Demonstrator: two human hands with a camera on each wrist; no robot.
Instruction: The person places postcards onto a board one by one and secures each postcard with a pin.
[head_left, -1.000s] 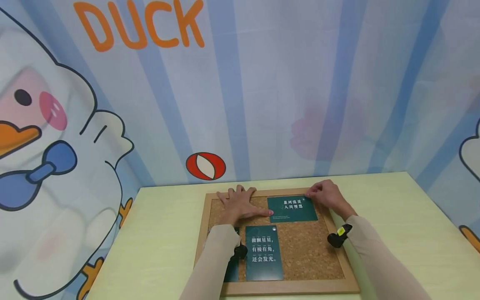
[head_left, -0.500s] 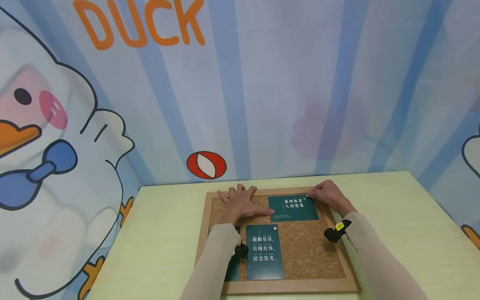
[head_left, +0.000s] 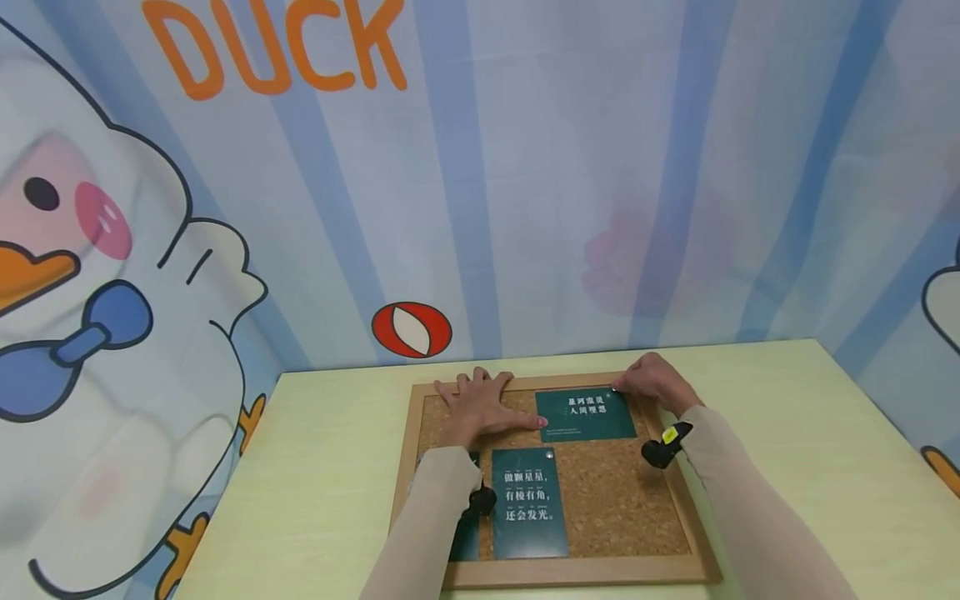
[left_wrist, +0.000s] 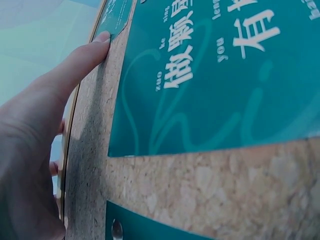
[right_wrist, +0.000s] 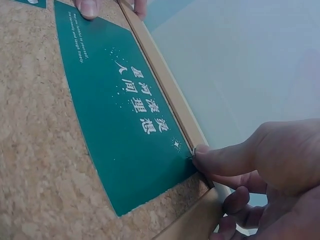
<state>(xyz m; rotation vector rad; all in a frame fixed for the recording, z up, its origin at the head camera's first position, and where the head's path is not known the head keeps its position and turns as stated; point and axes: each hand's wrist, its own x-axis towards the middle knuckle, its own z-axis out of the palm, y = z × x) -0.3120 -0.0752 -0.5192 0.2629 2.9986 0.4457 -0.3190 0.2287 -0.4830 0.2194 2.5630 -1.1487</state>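
A dark green card (head_left: 585, 415) with white Chinese writing lies along the top of a wood-framed corkboard (head_left: 622, 500). My right hand (head_left: 656, 382) is at the card's top right corner, where thumb and fingertip pinch a small silver thumbtack (right_wrist: 194, 150). Spread wide, my left hand (head_left: 480, 410) rests on the board's upper left. Its thumb tip presses the card's lower left corner, while the other fingers reach over the top frame edge.
A second green card (head_left: 529, 504) stands upright in the lower middle, tacked at its top right corner. Another card (head_left: 467, 542) is partly hidden under my left sleeve. The pale table (head_left: 300, 467) meets a printed duck backdrop (head_left: 540, 167) behind the board.
My right wrist and forearm have shifted a little up and left, with the fingertips staying at the card's corner. The left hand and the cards hold their places.
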